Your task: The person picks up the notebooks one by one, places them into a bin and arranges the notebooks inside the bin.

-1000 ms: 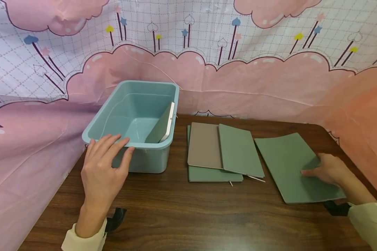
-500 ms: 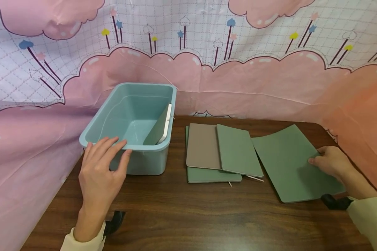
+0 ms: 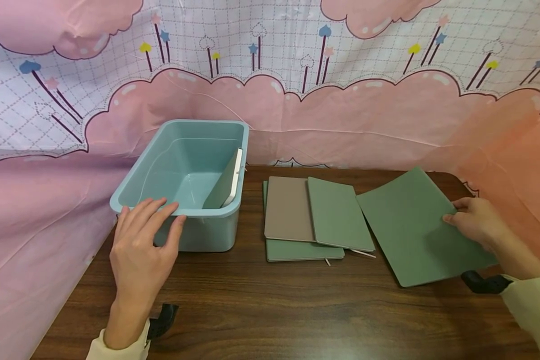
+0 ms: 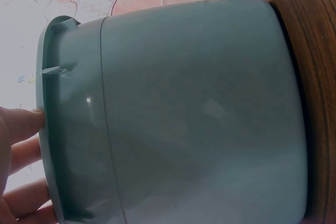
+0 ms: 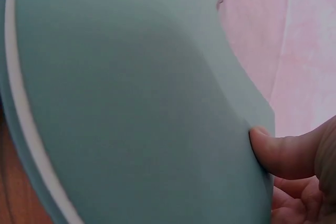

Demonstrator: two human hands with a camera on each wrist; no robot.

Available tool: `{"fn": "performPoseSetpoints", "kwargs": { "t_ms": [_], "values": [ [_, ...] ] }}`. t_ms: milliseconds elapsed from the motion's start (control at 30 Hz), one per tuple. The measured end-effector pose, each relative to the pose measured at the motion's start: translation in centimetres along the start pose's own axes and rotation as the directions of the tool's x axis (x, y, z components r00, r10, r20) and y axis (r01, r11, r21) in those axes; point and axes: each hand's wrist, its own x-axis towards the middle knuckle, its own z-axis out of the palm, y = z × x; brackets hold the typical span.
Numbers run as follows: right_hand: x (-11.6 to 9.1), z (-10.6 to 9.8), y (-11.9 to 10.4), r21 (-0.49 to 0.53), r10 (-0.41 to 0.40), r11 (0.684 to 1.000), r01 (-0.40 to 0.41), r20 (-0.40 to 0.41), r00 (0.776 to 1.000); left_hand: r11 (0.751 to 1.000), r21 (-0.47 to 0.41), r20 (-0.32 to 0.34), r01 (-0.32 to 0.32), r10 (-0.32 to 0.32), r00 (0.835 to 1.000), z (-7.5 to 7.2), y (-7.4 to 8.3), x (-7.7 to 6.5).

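Item: large green notebook [image 3: 414, 240], one, by the table [image 3: 297, 310]'s right edge, towards its far right corner. Long axis aslant, from far left to near right. Cover bowed, right side raised; whether its left edge rests on the table I cannot tell.

Item: right hand [image 3: 481, 220], nearer of the two to this notebook. Pinches its right long edge, thumb on the upper cover, fingers beneath. The notebook therefore extends leftward from the fingertips, on the side towards the bin.

Item: pale blue bin [image 3: 207, 235], one, at the table's left, long axis running roughly front to back, open at the top. Contents: a white-edged notebook [image 3: 221, 189], standing tilted against the right wall; the bare floor shows to its left.

Item: left hand [image 3: 141, 250], beside the bin. Lightly grips the near rim, fingers over the top, thumb at the outer lip.

Item: stack, three notebooks, towards the table's far edge, between bin and large notebook. Lowest, a green one [image 3: 303, 251]; on it a brown one [image 3: 288, 207]; a smaller green one [image 3: 341, 215] laps over the brown one's right side, slightly turned.

Backing: pink cloud-print curtain [image 3: 333, 120], behind the far edge.
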Motion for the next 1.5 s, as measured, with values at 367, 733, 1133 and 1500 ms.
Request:
{"fn": "performPoseSetpoints", "kwargs": {
  "t_ms": [367,733,1133,1500],
  "values": [
    [-0.6,-2.2,-3.4,-0.007,-0.078,0.997,0.078,-0.083,0.994,1.000,0.007,-0.020,-0.007,0.007,1.000,0.1,-0.2,-0.2],
    [-0.5,-4.5,-6.8,-0.063,-0.115,0.993,0.103,-0.220,0.969,1.000,0.006,-0.025,-0.009,0.009,1.000,0.2,-0.1,-0.3],
    [-0.1,-5.4,-10.7,-0.065,-0.140,0.990,0.127,-0.273,0.952,1.000,0.001,-0.029,-0.004,0.004,1.000,0.2,0.0,0.0],
    [0.1,-6.5,-13.6,-0.083,-0.167,0.985,0.149,-0.301,0.939,1.000,-0.007,-0.024,0.001,-0.001,1.000,0.3,0.2,0.0]
  ]
}}
